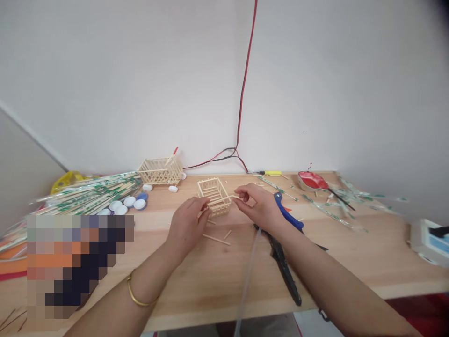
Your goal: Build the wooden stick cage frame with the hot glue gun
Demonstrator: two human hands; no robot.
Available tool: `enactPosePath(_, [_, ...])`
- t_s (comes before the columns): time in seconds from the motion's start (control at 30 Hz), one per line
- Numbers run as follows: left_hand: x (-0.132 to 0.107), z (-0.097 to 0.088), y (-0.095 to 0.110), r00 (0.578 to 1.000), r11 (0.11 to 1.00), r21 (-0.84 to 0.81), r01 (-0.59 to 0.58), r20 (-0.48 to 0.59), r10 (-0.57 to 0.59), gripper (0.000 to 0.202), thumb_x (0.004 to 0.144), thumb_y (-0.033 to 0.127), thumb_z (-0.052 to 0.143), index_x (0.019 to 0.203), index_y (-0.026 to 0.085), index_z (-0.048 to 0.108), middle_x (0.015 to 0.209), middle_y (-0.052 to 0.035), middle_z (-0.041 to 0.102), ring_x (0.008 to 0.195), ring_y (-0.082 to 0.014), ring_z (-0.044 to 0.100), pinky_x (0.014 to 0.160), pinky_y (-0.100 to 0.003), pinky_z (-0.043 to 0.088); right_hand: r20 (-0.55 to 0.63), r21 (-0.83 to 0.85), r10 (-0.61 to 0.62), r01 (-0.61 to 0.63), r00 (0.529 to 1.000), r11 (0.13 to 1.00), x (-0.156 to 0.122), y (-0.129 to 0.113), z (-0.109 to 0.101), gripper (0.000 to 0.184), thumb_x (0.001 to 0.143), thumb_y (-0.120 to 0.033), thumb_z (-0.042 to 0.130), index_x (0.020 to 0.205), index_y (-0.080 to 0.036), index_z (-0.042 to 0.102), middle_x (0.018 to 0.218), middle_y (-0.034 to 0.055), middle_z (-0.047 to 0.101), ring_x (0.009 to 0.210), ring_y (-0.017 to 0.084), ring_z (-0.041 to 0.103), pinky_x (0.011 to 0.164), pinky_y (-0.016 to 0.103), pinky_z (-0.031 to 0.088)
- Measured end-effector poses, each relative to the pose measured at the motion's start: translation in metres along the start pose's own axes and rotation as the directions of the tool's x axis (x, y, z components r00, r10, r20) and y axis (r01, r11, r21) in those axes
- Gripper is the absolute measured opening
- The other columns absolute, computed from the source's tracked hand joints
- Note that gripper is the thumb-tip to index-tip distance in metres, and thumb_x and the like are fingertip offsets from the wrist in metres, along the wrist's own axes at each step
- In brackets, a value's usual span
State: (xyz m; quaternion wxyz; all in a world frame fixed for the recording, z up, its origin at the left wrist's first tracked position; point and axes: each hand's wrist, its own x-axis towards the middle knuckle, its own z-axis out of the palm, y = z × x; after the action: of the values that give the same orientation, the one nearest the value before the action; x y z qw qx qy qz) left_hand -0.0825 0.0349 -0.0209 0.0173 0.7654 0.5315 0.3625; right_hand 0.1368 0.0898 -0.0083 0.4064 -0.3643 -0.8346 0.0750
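"Where is the small stick frame [220, 206]?"

"On the wooden table [196, 267], between 2 hands. The left hand [187, 224] curls loosely at its near-left corner, its grip unclear; the right hand [259, 206] pinches a thin stick [235, 197] by the right corner."

"Which step?"

"Probably fitting that stick; next calls for careful alignment."

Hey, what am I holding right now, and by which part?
Left hand: the small wooden-stick frame, by its near left corner. Right hand: apparently a short wooden stick, pinched at its right end, partly hidden.
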Motion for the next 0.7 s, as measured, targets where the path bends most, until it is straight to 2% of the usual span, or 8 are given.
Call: enactPosePath(0.7, [-0.0007, 0.0004, 0.0014, 0.999, 1.000, -0.018, -0.020, -0.028, 0.019, 0.021, 0.085, 0.020, 0.052, 0.105, 0.017, 0.056, 0.087, -0.0046, 0.064, 0.081, -0.0162, 0.060, 0.074, -0.030, 0.048, 0.055, 0.092, -0.032, 0.027, 0.998, 0.995, 0.0047, -0.0033, 0.0028, 0.014, 0.083, -0.020, 0.057, 0.096, -0.021, 0.061, 0.080, 0.0036, 0.059, 0.074, 0.016, 0.054, 0.069, 0.030, 0.045])
